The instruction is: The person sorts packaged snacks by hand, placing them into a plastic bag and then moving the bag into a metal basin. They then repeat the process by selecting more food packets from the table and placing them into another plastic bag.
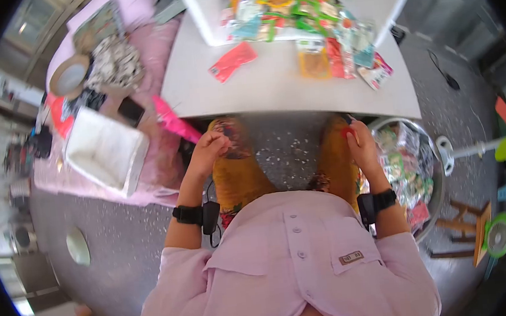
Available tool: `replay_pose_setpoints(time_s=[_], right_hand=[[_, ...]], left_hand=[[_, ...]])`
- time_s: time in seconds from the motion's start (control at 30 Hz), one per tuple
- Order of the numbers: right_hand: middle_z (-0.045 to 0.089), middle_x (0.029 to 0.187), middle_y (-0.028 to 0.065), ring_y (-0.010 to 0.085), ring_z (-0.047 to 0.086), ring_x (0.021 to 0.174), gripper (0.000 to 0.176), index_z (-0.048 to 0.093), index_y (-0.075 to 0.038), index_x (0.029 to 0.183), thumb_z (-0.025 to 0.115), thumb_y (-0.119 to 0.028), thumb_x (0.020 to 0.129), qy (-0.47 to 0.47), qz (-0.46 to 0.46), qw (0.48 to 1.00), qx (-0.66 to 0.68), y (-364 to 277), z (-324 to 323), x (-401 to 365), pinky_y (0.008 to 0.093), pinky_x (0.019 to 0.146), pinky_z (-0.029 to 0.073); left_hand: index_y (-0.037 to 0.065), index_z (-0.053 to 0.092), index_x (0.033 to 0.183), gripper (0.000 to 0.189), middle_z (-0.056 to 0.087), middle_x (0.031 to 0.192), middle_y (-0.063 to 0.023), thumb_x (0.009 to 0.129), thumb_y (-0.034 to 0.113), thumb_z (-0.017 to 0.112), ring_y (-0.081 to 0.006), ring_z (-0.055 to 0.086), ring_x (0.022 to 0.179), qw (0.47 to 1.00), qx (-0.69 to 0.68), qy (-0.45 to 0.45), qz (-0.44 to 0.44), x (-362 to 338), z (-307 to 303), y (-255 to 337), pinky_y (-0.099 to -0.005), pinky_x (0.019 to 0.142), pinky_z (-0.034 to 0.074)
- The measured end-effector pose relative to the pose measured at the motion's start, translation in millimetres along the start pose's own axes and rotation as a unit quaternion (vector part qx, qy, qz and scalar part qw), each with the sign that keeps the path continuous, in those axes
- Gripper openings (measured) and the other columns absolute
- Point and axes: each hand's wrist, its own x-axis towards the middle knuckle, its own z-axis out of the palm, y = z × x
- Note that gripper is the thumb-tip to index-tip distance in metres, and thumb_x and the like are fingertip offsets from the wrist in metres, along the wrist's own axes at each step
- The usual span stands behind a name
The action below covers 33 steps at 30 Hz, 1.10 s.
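Observation:
My left hand (211, 149) is closed, its fingers curled together above my left knee; whether anything is in them I cannot make out. Close beside it, a bright pink folded thing (176, 121) slants off the edge of the pink-covered bed. My right hand (361, 142) is closed on a small red thing with a dark tip, mostly hidden by the fingers, above my right knee. On the white table (200, 99) in front lie a red packet (232, 61) and, to the right, a packet with an orange edge (313, 59) among other packets.
A white box (209, 32) at the table's back holds a heap of colourful packets (288, 4). At my right stands a metal basin (440, 202) full of packets. A white foam box (105, 150) and a phone (131, 111) lie on the bed. A stool (481, 234) stands far right.

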Motion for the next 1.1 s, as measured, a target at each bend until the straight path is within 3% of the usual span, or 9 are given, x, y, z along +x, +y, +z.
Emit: replay_pose_setpoints(time_s=[0.13, 0.2, 0.27, 0.33, 0.43, 0.67, 0.77, 0.97, 1.1], right_hand=[[0.048, 0.099, 0.0132, 0.0307, 0.044, 0.096, 0.021, 0.049, -0.004, 0.087, 0.053, -0.006, 0.066, -0.013, -0.051, 0.993, -0.107, -9, 33, -3, 0.0391, 0.082, 0.033], [0.047, 0.101, 0.0126, 0.0294, 0.042, 0.099, 0.023, 0.049, -0.005, 0.087, 0.054, -0.007, 0.065, -0.020, -0.050, 0.991, -0.124, -7, 39, -6, 0.0397, 0.084, 0.030], [0.047, 0.101, 0.0122, 0.0289, 0.042, 0.099, 0.024, 0.049, -0.005, 0.088, 0.053, -0.007, 0.064, -0.026, -0.039, 0.992, -0.117, -4, 40, -5, 0.0403, 0.084, 0.029], [0.047, 0.101, 0.0121, 0.0290, 0.042, 0.099, 0.023, 0.049, -0.005, 0.088, 0.053, -0.007, 0.065, -0.033, -0.034, 0.992, -0.118, 1, 41, -5, 0.0406, 0.084, 0.029], [0.047, 0.100, 0.0118, 0.0290, 0.043, 0.098, 0.022, 0.050, -0.006, 0.087, 0.053, -0.009, 0.065, -0.038, -0.038, 0.989, -0.140, 0, 42, -3, 0.0410, 0.084, 0.029], [0.049, 0.096, 0.0097, 0.0276, 0.044, 0.096, 0.020, 0.051, -0.008, 0.083, 0.053, -0.010, 0.063, -0.027, -0.053, 0.981, -0.185, -5, 45, -2, 0.0412, 0.081, 0.031], [0.051, 0.093, 0.0082, 0.0269, 0.045, 0.096, 0.018, 0.052, -0.008, 0.080, 0.053, -0.010, 0.062, -0.028, -0.048, 0.981, -0.187, -12, 43, 1, 0.0409, 0.079, 0.031], [0.052, 0.092, 0.0065, 0.0265, 0.046, 0.094, 0.016, 0.052, -0.009, 0.078, 0.054, -0.010, 0.062, -0.007, -0.056, 0.980, -0.191, -10, 44, -1, 0.0402, 0.077, 0.032], [0.052, 0.091, 0.0058, 0.0256, 0.047, 0.093, 0.017, 0.053, -0.009, 0.078, 0.055, -0.010, 0.062, 0.014, -0.059, 0.980, -0.189, -10, 43, -3, 0.0385, 0.077, 0.033]], left_hand=[[0.005, 0.050, 0.080, 0.006, 0.052, 0.071, -0.0014, 0.075, 0.009, 0.051, -0.0068, 0.047, 0.062, 0.982, 0.000, 0.165, 0.088, -15, -63, 11, -0.0174, 0.055, 0.037], [0.004, 0.049, 0.079, 0.005, 0.052, 0.071, -0.0030, 0.077, 0.008, 0.049, -0.0085, 0.049, 0.065, 0.969, 0.005, 0.215, 0.121, -21, -112, 6, -0.0198, 0.058, 0.040], [0.001, 0.051, 0.080, 0.009, 0.052, 0.068, -0.0032, 0.075, 0.009, 0.049, -0.0095, 0.049, 0.063, 0.841, 0.315, 0.392, 0.202, -23, -163, 4, -0.0213, 0.057, 0.040], [-0.001, 0.053, 0.082, 0.018, 0.055, 0.073, -0.0103, 0.072, 0.014, 0.053, -0.0163, 0.053, 0.066, 0.739, 0.426, 0.478, 0.210, -32, -192, 20, -0.0263, 0.062, 0.041], [-0.002, 0.052, 0.093, 0.033, 0.054, 0.088, -0.0198, 0.070, 0.022, 0.053, -0.0296, 0.052, 0.082, 0.660, 0.534, 0.509, 0.140, -31, -254, 16, -0.0351, 0.072, 0.040], [-0.003, 0.052, 0.090, 0.035, 0.054, 0.089, -0.0229, 0.068, 0.024, 0.044, -0.0332, 0.051, 0.085, 0.723, 0.549, 0.408, -0.099, -32, -267, 24, -0.0374, 0.075, 0.039], [-0.002, 0.054, 0.082, 0.029, 0.055, 0.083, -0.0229, 0.069, 0.021, 0.043, -0.0348, 0.052, 0.080, 0.708, 0.584, 0.387, -0.086, -28, -289, 12, -0.0392, 0.071, 0.041], [-0.003, 0.054, 0.076, 0.025, 0.054, 0.077, -0.0233, 0.073, 0.018, 0.040, -0.0366, 0.052, 0.076, 0.653, 0.577, 0.490, -0.035, -32, -272, 20, -0.0416, 0.067, 0.040], [-0.003, 0.052, 0.074, 0.022, 0.054, 0.072, -0.0219, 0.073, 0.015, 0.041, -0.0347, 0.052, 0.068, 0.658, 0.543, 0.516, 0.074, -30, -278, 34, -0.0403, 0.064, 0.039]])
